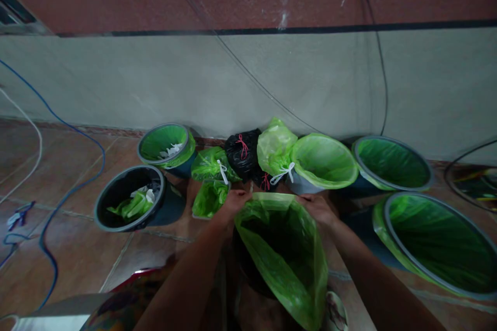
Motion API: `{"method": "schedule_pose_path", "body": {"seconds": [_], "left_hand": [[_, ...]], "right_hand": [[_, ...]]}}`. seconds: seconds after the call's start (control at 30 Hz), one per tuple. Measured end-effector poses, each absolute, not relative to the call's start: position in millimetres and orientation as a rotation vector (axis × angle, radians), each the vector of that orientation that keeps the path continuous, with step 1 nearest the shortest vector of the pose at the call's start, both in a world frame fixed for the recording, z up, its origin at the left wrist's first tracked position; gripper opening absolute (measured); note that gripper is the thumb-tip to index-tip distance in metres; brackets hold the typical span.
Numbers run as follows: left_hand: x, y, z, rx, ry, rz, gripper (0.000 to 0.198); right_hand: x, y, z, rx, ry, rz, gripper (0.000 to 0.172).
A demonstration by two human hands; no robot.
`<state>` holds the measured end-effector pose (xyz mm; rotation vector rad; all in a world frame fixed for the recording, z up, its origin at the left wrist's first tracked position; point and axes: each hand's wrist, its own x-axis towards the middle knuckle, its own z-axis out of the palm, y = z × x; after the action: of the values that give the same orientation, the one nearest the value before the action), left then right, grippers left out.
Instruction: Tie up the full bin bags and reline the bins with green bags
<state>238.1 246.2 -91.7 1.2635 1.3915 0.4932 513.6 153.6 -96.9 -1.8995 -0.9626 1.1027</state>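
Observation:
A green garbage bag point(285, 279) hangs open inside a dark bin point(248, 274), directly in front of me. My left hand point(236, 204) is closed on the far left part of the bag's rim. At the far right part of the rim, my right hand point(319, 209) is closed too. The bag's far edge is stretched between the two hands, while its near side droops loosely. Most of the bin is hidden by the bag and my arms. A small container with a green liner point(210, 197) stands just left of my left hand.
Left stand a lined bin point(166, 146) and a dark bin point(103, 207), both with waste. Tied green point(276, 139) and black point(241, 155) bags sit by the wall. Rightward are a white lined bin point(324, 161) and two grey-rimmed bins point(392, 163). A blue cable point(73, 194) crosses the floor.

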Motion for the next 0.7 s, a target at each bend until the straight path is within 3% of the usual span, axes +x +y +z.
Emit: {"method": "schedule_pose_path", "body": {"seconds": [0.53, 0.7], "left_hand": [[224, 240, -104, 1.248, 1.385, 0.254, 0.026], [207, 228, -87, 1.152, 1.310, 0.332, 0.033]], "right_hand": [[535, 146, -123, -2.130, -1.273, 1.054, 0.026], [535, 119, -123, -2.150, -1.132, 0.939, 0.033]]}}
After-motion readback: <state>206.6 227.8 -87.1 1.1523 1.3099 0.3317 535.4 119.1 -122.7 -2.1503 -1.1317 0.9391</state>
